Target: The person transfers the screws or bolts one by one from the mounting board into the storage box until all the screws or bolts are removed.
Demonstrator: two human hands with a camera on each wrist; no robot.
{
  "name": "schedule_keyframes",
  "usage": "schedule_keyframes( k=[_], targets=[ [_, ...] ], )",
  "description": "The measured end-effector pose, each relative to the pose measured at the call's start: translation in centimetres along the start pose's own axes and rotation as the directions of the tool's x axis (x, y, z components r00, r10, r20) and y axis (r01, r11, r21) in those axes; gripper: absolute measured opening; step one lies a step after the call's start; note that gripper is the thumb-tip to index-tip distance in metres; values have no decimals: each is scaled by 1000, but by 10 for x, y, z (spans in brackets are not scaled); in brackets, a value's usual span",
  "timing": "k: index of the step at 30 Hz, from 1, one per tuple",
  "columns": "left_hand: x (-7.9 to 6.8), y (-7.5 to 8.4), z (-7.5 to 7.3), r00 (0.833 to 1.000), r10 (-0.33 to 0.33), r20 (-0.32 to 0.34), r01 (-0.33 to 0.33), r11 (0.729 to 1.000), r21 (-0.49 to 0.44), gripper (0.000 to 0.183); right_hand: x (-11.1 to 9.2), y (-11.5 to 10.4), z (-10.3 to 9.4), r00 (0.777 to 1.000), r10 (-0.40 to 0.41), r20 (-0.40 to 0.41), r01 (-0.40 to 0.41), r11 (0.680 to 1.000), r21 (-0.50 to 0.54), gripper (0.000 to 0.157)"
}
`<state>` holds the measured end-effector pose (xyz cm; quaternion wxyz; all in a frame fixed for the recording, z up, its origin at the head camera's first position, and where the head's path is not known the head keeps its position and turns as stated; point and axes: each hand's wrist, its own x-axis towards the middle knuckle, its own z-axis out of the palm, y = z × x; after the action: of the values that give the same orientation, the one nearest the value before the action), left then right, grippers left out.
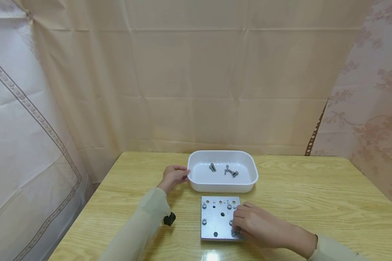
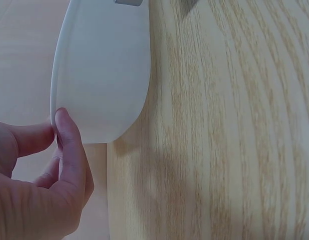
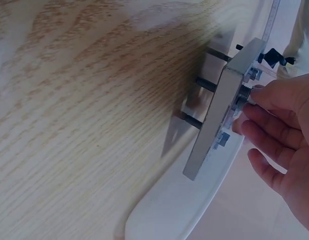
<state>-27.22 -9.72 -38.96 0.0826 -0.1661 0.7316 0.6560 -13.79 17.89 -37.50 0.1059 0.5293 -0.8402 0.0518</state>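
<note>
My left hand pinches the left rim of a white plastic tray, thumb on one side of the wall and fingers on the other in the left wrist view. Several silver bolts lie inside the tray. Nearer to me is a square metal plate with holes and several socket-head bolts standing in it. At the plate's right side my right hand pinches a threaded bolt against the top face. Bolt shanks stick out beneath the plate, which stands off the table. The fingers partly hide the bolt.
The wooden table carries the tray and the plate. A small black object shows beside the left sleeve. Behind the table hangs a beige curtain, with patterned cloth on the right.
</note>
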Motion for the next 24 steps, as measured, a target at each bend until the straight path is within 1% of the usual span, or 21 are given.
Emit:
schedule_keyframes(
  k=[5,8,13,18,24],
  targets=[
    [0,0,0,1000,5,2,-5,1000,-7,31,1,0,-4,999,22,35,-23,999,28,22],
    [0,1,0,1000,6,1,-6,1000,-7,31,2,0,-6,999,25,30,-26,999,33,24],
    [-1,0,-1,1000,8,1,-8,1000,-5,31,3,0,-9,1000,-2,-9,2,1000,3,26],
    [0,0,-1,1000,12,-1,-12,1000,-1,31,6,2,-14,997,-36,-67,33,998,-45,27],
    [0,-1,-1,1000,15,5,-15,1000,4,30,11,11,-22,995,-9,-97,3,998,-65,25]
  ],
)
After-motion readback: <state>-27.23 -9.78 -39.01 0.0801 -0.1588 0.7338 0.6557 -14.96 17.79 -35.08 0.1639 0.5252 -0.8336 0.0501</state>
